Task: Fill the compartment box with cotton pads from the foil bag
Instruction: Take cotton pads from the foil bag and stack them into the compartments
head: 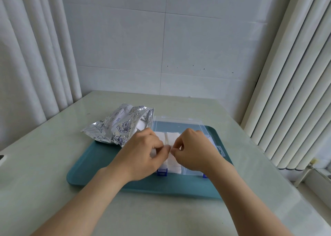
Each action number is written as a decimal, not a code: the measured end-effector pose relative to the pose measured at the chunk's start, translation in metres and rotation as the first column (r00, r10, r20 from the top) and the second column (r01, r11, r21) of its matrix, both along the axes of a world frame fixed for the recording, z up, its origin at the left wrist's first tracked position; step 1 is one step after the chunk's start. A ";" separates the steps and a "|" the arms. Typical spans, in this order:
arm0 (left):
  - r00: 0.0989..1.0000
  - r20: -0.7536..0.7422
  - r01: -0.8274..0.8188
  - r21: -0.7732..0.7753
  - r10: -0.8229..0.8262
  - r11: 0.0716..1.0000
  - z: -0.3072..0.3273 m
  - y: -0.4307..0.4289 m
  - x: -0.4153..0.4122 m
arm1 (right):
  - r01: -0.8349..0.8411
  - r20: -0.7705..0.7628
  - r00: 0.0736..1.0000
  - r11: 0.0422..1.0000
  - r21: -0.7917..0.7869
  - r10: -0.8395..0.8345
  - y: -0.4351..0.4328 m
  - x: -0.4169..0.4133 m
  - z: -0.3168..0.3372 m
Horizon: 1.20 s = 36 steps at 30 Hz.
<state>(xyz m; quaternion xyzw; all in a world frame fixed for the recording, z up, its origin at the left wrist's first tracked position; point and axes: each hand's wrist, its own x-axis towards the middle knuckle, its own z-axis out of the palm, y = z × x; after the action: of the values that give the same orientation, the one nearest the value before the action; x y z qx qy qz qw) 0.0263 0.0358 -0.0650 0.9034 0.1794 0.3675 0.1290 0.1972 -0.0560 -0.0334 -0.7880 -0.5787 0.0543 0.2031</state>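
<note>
Cotton pads [172, 138] fill the middle of the compartment box [192, 171] on the tray [107, 166]; left hand [143, 154] and right hand [194, 149] pinch them there, fingertips nearly meeting, while the foil bag [120, 126] lies just left.

We're indoors, and it reads as a plain corner of a home, though it's hard to say which room. At the back stands a wall of large, glossy, pale grey tiles [197, 44] with thin seams. Long white pleated curtains [26, 56] hang down the left side. A second bank of white pleated drapes [295, 92] falls on the right, above what looks like a pale ledge [320, 174]. Up front, a glossy pale green stone-look tabletop [53, 146] carries a teal plastic tray with rounded corners [100, 164] and a crinkled silver foil bag [118, 126] with blue doodles.
</note>
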 end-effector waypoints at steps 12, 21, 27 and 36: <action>0.840 0.099 -0.525 -0.105 0.534 0.845 -0.004 0.059 -0.014 | -0.036 -0.076 0.995 0.944 0.327 0.065 -0.002 -0.031 0.013; 0.816 -0.124 -0.574 -0.280 0.564 0.769 -0.002 0.065 -0.021 | -0.186 0.001 0.981 0.928 0.322 0.196 0.045 -0.048 0.012; 0.781 -0.145 -0.619 -0.316 0.608 0.719 0.005 0.065 -0.026 | -0.172 0.055 0.985 0.965 0.197 0.164 0.085 -0.047 0.014; 0.717 -0.024 -0.650 -0.384 0.696 0.656 0.008 0.071 -0.025 | -0.210 0.132 0.972 0.968 0.135 0.193 0.135 -0.045 0.008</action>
<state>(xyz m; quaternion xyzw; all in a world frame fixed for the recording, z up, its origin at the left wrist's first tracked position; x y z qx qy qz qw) 0.0014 0.1068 -0.0568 0.7066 0.5580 0.4046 0.1601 0.1522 0.0788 -0.0251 -0.7096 -0.6692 -0.0150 0.2200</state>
